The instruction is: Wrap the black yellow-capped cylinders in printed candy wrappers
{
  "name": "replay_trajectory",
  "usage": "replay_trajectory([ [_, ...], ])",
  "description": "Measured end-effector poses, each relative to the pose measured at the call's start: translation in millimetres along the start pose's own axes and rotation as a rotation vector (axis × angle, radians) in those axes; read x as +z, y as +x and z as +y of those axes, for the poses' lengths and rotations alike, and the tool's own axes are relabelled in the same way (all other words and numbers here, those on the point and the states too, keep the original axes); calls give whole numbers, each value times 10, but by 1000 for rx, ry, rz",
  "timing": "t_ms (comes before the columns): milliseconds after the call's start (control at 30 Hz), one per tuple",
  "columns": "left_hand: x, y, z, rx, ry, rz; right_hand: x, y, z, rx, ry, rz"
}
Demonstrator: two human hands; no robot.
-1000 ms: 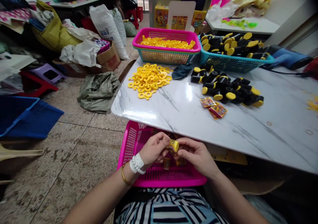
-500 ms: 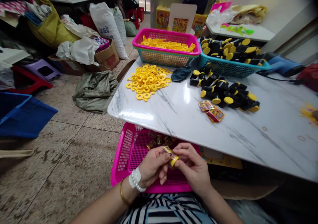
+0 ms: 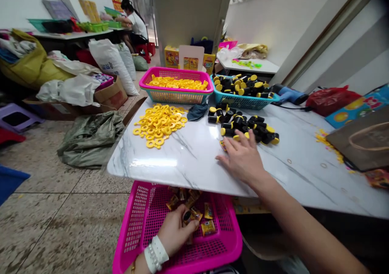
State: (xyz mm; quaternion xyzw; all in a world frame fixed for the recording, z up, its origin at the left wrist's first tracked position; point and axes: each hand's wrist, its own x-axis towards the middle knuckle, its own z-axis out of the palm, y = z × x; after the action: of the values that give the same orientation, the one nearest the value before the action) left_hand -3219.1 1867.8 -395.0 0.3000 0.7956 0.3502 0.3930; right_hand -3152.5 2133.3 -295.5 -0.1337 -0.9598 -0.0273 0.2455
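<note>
Inside the pink basket [image 3: 226, 253], my left hand [image 3: 174, 230] is low, thumb and fingers closed around a small cylinder whose black end [image 3: 186, 215] shows. The rest of that cylinder is hidden by the fingers. Several pieces in printed yellow-brown wraps [image 3: 208, 228] lie about it on the basket floor. Over the marble-patterned table, my right hand [image 3: 243, 156] reaches with its fingers spread, above a stack of small printed labels [image 3: 223, 145] that it mostly covers. Just beyond the fingertips lies a pile of black cylinders with yellow ends [image 3: 235, 123].
Loose yellow ring-ended pieces [image 3: 161, 122] lie on the table [image 3: 182, 164] at left, beside a dark cloth [image 3: 197, 111]. Behind stand a pink-and-teal basket [image 3: 146, 88] of yellow pieces and a teal basket [image 3: 243, 100] of black cylinders. A paper bag [image 3: 364, 136] is at right.
My hands have parted. The left has gone down into the basket with the cylinder; the right has moved up and forward onto the labels. The view has tilted up and turned right.
</note>
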Motion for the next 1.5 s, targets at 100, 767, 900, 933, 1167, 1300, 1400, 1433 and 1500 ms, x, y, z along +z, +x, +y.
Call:
replay_trajectory([
  [100, 21, -14, -33, -36, 22, 24, 176, 20, -98, -32, -40, -94],
  [767, -194, -57, 680, -54, -682, 21, 166, -294, -550, 83, 396, -85],
  [900, -344, -114, 779, 180, -469, 368, 189, -246, -620, 106, 385, -94],
  [933, -397, -114, 793, 235, -381, 452, 199, -245, -606, 104, 385, -92],
  [1167, -546, -4, 877, 192, -414, 411, 171, -263, -630, 174, 543, 13],
  [1300, -483, 72, 972, 156, -576, 228, 38, -335, -842, 175, 698, 131],
  [1400, -517, 124, 987, 192, -676, 156, -36, -390, -923, 256, 831, 122],
  [1433, -541, 136, 982, 208, -682, 153, -51, -399, -923, 327, 930, 81],
  [1500, -585, 146, 972, 241, -645, 158, -71, -400, -904, 460, 1154, -105],
])
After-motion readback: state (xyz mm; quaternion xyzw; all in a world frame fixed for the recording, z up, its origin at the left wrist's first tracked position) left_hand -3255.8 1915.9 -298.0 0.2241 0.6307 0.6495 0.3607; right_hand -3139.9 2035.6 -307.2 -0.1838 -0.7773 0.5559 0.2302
